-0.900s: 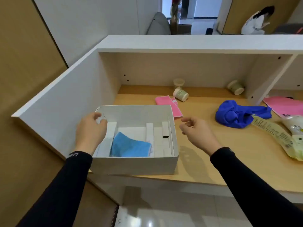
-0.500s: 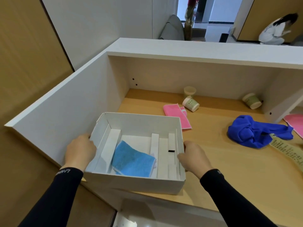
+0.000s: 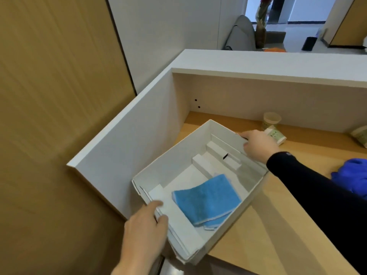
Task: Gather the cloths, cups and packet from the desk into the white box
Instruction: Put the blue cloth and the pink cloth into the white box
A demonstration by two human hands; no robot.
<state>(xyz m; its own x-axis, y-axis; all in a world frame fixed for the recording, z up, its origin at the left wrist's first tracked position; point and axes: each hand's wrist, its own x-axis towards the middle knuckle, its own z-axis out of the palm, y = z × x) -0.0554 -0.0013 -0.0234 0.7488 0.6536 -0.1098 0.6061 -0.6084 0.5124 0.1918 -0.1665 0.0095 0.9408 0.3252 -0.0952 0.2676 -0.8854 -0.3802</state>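
On the left I see my left hand [image 3: 146, 221] gripping the near short wall of the white box [image 3: 158, 169], thumb laid on the rim and the fingers curled on the outside. The box sits turned at an angle in the corner of the desk [image 3: 278, 231], and its near corner hangs a little over the desk edge. Inside it a folded light blue cloth [image 3: 206, 199] lies flat on the floor of the box, beside white cardboard dividers [image 3: 202, 161].

Further right, my right hand [image 3: 258, 144] is closed over the far long wall, fingers on the rim. Just behind this hand are the paper cups [image 3: 275, 133]: one upright, one on its side, with another [image 3: 360, 135] at the frame edge. The dark blue cloth [image 3: 351, 175] lies on the desk well apart from the box. The packet is not in view.

I think the risk is the overhanging corner: if I push or release carelessly, the box could tip off the desk. Also, my right wrist is near the cups and could knock them.
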